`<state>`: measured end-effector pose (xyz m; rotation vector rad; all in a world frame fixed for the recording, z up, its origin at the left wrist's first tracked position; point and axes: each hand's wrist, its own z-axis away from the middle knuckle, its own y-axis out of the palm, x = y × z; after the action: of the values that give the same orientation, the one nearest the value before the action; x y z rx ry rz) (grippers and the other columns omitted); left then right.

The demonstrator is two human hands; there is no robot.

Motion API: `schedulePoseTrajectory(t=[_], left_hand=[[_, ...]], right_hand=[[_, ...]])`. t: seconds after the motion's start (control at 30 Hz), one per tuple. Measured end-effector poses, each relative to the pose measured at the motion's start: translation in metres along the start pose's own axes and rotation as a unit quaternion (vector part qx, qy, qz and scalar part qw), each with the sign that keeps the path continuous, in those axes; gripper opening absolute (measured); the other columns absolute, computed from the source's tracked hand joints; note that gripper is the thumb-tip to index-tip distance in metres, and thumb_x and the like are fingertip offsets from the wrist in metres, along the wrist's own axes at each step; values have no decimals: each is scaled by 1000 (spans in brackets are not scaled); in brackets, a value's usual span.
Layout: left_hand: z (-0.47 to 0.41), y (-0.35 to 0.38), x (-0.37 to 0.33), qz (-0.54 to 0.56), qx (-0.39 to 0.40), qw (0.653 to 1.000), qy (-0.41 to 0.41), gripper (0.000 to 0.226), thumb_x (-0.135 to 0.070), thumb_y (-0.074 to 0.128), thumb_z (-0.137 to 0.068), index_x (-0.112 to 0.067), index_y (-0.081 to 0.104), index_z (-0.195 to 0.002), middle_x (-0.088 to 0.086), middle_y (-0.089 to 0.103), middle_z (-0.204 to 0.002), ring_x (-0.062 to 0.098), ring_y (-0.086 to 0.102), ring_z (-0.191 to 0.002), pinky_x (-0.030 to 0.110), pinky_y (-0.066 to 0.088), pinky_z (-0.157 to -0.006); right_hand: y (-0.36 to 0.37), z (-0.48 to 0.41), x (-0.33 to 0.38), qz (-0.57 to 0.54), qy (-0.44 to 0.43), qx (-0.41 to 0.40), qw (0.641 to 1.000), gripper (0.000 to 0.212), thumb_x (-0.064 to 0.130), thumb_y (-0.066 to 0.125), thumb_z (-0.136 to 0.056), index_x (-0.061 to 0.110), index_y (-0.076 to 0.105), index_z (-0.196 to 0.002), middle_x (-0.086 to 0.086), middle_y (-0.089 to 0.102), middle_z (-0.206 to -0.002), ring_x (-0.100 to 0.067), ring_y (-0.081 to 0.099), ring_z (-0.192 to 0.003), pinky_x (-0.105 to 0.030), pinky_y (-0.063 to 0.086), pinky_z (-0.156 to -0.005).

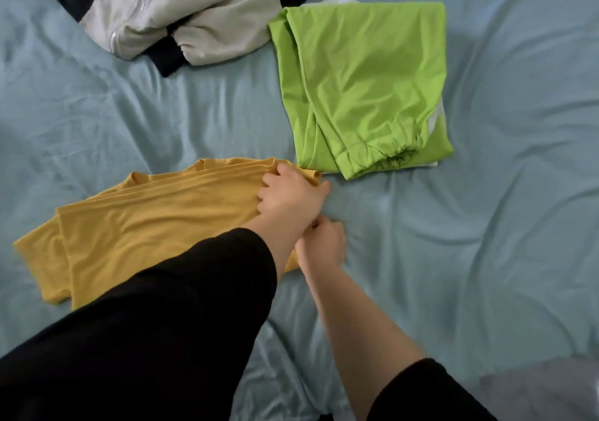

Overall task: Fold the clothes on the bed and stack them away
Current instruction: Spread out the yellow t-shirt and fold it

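Observation:
A mustard-yellow garment (136,219) lies partly folded on the bed, left of centre. My left hand (290,195) grips its far right corner, fingers curled into the cloth. Just below it, my right hand (324,245) pinches the near right edge of the same garment, partly hidden under my left wrist. A folded lime-green garment (363,83) lies flat beyond the hands, on top of something white that shows only at its edges.
A grey-white zip jacket with black panels (181,15) lies crumpled at the far left. The pale blue sheet (502,193) is wrinkled and bare to the right. A grey patch (544,391) shows at the near right corner.

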<state>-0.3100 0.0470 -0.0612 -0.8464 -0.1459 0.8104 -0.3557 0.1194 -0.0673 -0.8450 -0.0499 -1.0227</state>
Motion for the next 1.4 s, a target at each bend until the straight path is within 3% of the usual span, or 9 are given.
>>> schedulePoseTrajectory(t=[0.13,0.23,0.33,0.47,0.67,0.83,1.0,1.23,1.4], left_hand=[[-14,-14,-4,12,29,999,-6,56,-52,50,-85,-8,52,-121,17,53,-125,36,52,-114,39,43,-89],[-18,-42,14,135,94,985,47,21,-23,49,-86,-9,59,-74,16,66,-84,28,60,-72,28,44,-65],[-23,-70,45,261,170,950,34,16,-6,53,-84,-14,55,-70,8,58,-66,22,55,-59,32,50,-60],[-33,-81,82,258,146,950,97,28,4,59,-82,-17,61,-101,11,61,-89,24,63,-81,41,58,-80],[-26,-62,98,140,-29,967,209,28,-13,67,-81,-25,50,-100,-10,51,-91,5,50,-76,21,41,-65],[0,-52,114,-6,-187,926,327,31,-10,58,-83,-26,55,-110,-7,49,-113,15,48,-103,31,36,-86],[-3,-43,145,-200,-40,909,363,56,-29,34,-100,-33,16,-153,-17,13,-159,9,9,-147,38,9,-118],[-8,-70,167,-105,-3,932,347,52,-26,34,-99,-31,25,-151,-18,12,-159,8,10,-147,35,17,-115],[5,-97,230,121,-36,969,211,44,-14,54,-90,-22,54,-133,-3,47,-144,20,42,-132,32,33,-109]], right_hand=[[-3,4,5,-7,12,7,1000,25,41,60,-81,20,65,-94,-6,50,-109,-29,48,-114,-41,42,-97],[-7,9,4,-49,0,19,999,22,43,68,-75,27,52,-73,4,44,-93,-23,49,-108,-42,42,-96],[-10,14,-2,-67,-65,21,995,16,28,69,-74,28,53,-77,12,47,-87,-19,53,-99,-44,44,-93],[-7,17,-10,-59,-194,0,979,15,9,63,-76,20,56,-82,8,56,-80,-19,55,-84,-42,46,-82],[-8,5,-31,152,-414,-34,897,15,3,64,-80,6,68,-94,-11,62,-93,-32,59,-87,-43,48,-75],[-24,10,-51,251,-461,-47,850,43,16,49,-81,13,64,-120,-3,60,-129,-25,56,-114,-40,44,-92],[-25,13,-50,357,-477,20,803,60,16,55,-81,21,49,-140,7,42,-149,-15,38,-138,-36,22,-112],[-21,36,-35,340,-474,-22,812,50,11,60,-73,14,64,-122,0,60,-133,-22,53,-126,-35,27,-105],[32,73,17,344,-444,89,823,34,14,52,-84,20,64,-115,1,64,-112,-24,56,-109,-35,39,-95]])
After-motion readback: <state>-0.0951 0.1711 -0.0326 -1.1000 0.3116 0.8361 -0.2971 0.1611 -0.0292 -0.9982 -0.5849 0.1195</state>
